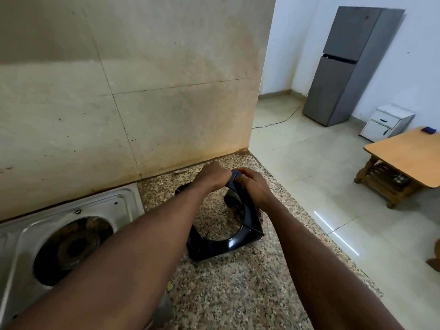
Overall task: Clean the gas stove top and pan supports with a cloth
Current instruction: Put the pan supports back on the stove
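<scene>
Black pan support (228,244), head view: a square frame with a round opening, propped tilted on the speckled granite counter (233,287) at centre frame, right of the steel stove top (126,201) at lower left. Left hand (209,176) is curled over its raised far corner. Right hand (253,188) has its fingers wrapped on the adjoining right edge. A dark wad sits under the right palm; cannot tell if it is cloth. Grey fridge (352,67) upper right, wooden table (404,151) at right edge.
</scene>
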